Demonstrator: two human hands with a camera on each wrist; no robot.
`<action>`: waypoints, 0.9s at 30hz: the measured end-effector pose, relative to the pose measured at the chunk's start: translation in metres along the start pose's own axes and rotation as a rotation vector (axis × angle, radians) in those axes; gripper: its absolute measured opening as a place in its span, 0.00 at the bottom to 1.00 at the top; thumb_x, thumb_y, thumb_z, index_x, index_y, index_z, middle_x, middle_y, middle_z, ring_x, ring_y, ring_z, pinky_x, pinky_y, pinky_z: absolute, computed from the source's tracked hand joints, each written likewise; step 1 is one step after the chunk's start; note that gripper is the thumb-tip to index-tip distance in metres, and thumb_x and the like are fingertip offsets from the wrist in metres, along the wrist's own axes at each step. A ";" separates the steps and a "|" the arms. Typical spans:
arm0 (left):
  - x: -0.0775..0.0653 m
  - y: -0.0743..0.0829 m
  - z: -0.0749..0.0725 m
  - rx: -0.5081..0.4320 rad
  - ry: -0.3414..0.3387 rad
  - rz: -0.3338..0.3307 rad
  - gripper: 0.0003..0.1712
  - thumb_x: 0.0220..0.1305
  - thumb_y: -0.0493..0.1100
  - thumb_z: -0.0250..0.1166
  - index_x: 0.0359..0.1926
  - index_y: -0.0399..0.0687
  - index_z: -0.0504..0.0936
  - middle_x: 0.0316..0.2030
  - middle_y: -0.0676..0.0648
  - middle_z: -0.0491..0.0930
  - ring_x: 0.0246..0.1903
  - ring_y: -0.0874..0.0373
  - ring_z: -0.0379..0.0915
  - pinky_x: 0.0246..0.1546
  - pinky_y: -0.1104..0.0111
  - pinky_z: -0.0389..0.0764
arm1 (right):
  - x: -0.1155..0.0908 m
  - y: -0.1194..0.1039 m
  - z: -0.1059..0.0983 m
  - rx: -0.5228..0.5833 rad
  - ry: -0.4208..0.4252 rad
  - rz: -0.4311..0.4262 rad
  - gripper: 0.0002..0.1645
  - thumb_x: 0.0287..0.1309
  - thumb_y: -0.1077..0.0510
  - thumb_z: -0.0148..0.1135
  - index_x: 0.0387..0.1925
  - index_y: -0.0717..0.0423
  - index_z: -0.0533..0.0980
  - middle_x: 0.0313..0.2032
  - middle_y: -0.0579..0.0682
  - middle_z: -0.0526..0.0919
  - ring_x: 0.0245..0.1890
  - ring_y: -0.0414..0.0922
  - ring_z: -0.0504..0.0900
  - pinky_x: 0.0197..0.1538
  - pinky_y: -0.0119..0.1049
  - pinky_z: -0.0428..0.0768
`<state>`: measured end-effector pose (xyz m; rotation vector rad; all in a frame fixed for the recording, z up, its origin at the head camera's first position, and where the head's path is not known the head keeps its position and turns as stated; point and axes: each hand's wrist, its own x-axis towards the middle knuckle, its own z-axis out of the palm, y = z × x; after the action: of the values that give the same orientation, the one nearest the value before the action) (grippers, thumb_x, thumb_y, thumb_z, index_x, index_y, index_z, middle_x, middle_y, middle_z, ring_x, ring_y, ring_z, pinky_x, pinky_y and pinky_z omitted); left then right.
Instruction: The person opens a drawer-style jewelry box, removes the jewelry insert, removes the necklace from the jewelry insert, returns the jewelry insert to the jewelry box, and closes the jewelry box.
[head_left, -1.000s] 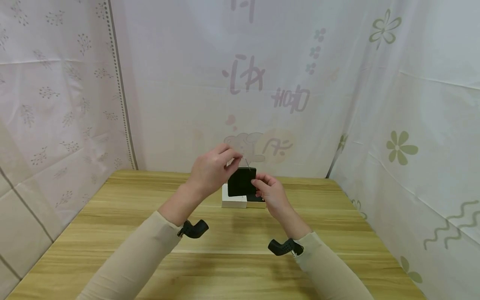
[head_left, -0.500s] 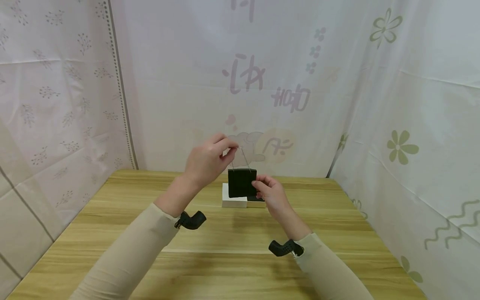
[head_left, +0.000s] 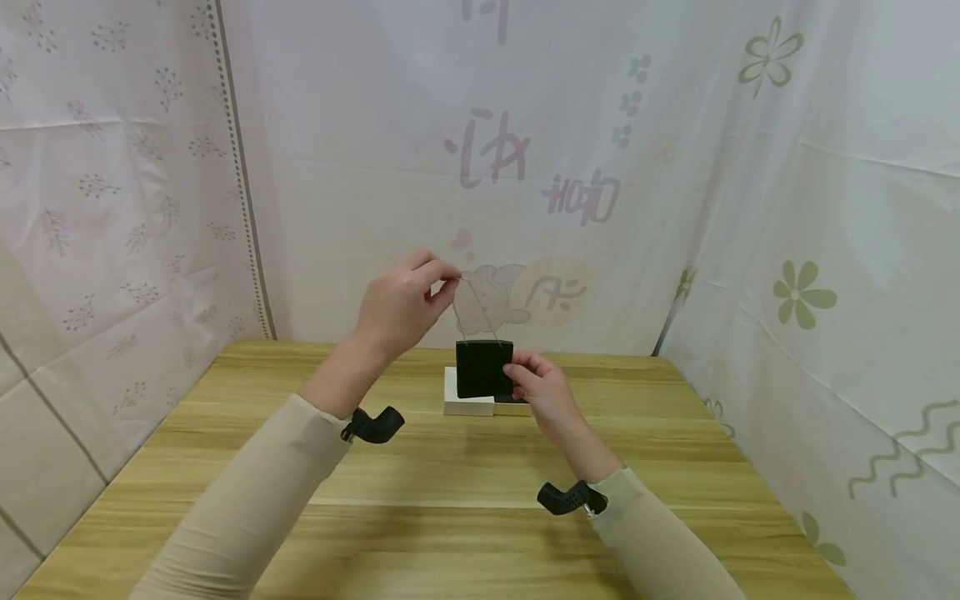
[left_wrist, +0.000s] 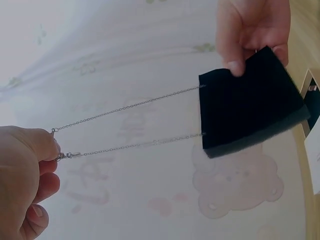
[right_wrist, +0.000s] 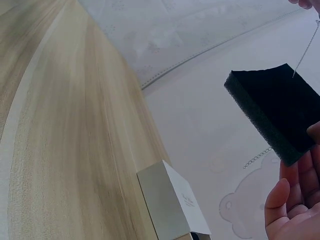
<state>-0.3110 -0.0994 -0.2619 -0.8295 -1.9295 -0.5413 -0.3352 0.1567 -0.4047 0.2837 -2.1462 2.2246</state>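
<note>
Silver, fine-linked chain [left_wrist: 130, 107] runs in two strands from a square black foam pad [head_left: 480, 368]; left grip [head_left: 401, 307] pinches its upper end, right grip [head_left: 547, 387] holds the pad above the bench [head_left: 450, 483]

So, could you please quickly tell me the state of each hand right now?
Left hand: closed, pinching the thin chain between thumb and fingers.
Right hand: closed, holding the dark foam pad by one side.

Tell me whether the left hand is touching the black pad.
Apart. The left wrist view shows the left hand pinching the chain at its far end, with a clear gap to the black pad.
</note>
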 end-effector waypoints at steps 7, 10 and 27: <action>0.004 -0.005 -0.007 0.002 0.013 -0.022 0.03 0.72 0.33 0.72 0.43 0.42 0.92 0.38 0.43 0.86 0.29 0.51 0.84 0.27 0.61 0.87 | -0.001 0.001 0.000 0.015 -0.005 0.005 0.02 0.75 0.65 0.63 0.45 0.58 0.80 0.37 0.43 0.79 0.39 0.42 0.75 0.40 0.29 0.81; 0.005 -0.008 -0.009 0.001 0.013 -0.034 0.04 0.72 0.33 0.72 0.44 0.42 0.92 0.38 0.43 0.87 0.29 0.51 0.84 0.26 0.61 0.85 | -0.001 0.002 0.000 0.023 -0.007 0.000 0.03 0.75 0.66 0.62 0.45 0.59 0.80 0.37 0.43 0.80 0.39 0.42 0.76 0.39 0.29 0.81; 0.011 -0.014 -0.021 0.027 0.004 -0.072 0.04 0.73 0.35 0.73 0.45 0.41 0.92 0.40 0.42 0.87 0.32 0.49 0.85 0.29 0.59 0.87 | 0.000 -0.002 -0.002 -0.009 0.002 0.014 0.02 0.77 0.63 0.63 0.46 0.59 0.79 0.38 0.44 0.80 0.37 0.43 0.75 0.41 0.30 0.82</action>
<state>-0.3126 -0.1194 -0.2422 -0.7442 -1.9650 -0.5582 -0.3346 0.1591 -0.4023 0.2670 -2.1626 2.2211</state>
